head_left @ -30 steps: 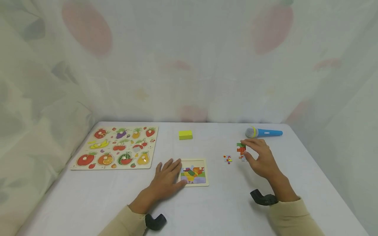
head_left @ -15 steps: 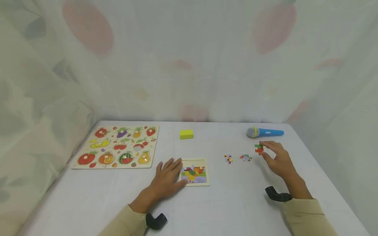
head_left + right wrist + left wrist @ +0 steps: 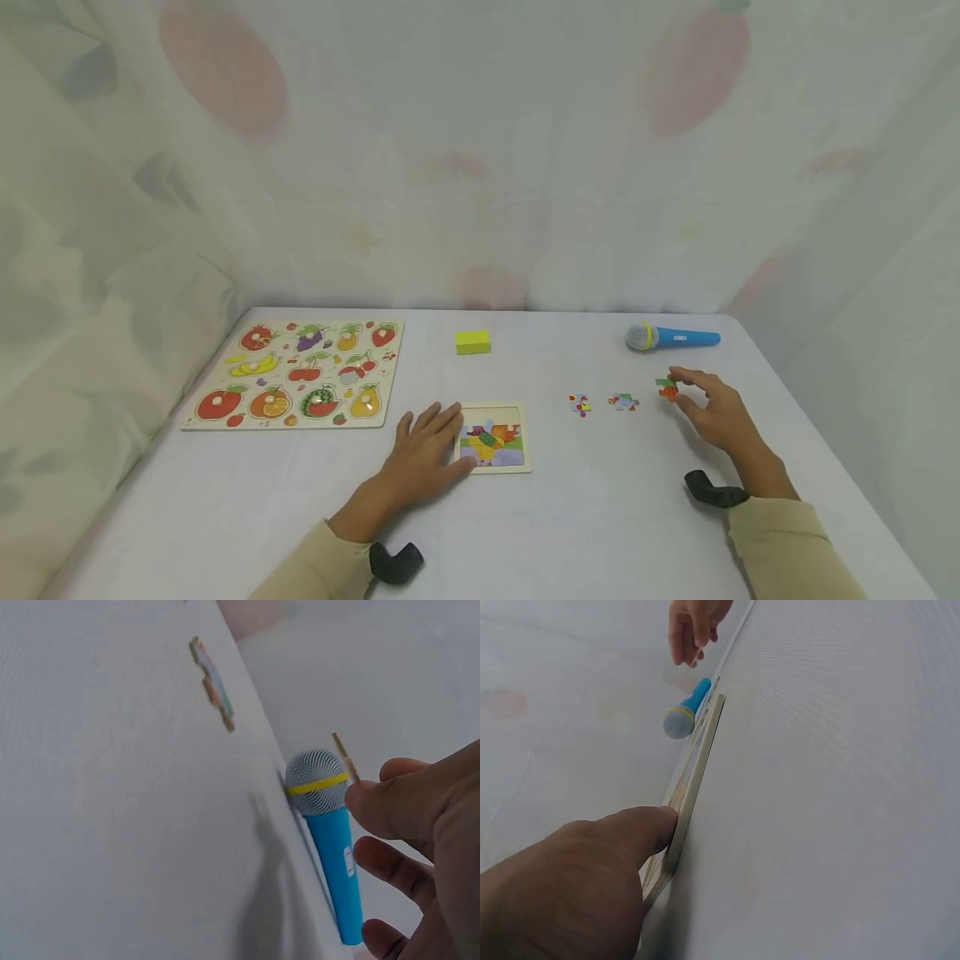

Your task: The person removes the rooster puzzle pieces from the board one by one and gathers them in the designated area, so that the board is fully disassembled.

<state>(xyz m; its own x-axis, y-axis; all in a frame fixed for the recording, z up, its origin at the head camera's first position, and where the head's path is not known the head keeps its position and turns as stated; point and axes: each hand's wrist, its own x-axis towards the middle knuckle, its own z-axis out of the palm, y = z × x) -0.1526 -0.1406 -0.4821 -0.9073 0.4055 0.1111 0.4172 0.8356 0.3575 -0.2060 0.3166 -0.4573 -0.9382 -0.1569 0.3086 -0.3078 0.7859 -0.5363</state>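
My left hand [image 3: 423, 458] lies with straight fingers along the left edge of a small wooden puzzle tray [image 3: 527, 442], thumb on its lower border. Inside the tray, joined pieces show part of a colourful bird picture [image 3: 491, 446]; its upper strip is bare wood. Over to the right, my right hand [image 3: 716, 412] pinches a green and red jigsaw piece [image 3: 667, 388] between thumb and fingers. In the right wrist view that piece [image 3: 346, 757] is seen edge-on, raised above the table. Two loose jigsaw pieces lie between the hands, one yellow and red [image 3: 580, 405], one pale blue [image 3: 623, 402].
A blue toy microphone [image 3: 682, 337] lies at the back right, beyond my right hand. A yellow block [image 3: 472, 342] sits near the table's back edge. On the left is a large fruit knob puzzle board [image 3: 292, 375]. Patterned cloth [image 3: 480, 208] hangs behind the table.
My right hand has carried the green and red piece rightward, away from the pale blue piece, then slightly nearer to me. The left hand has stayed on the tray.
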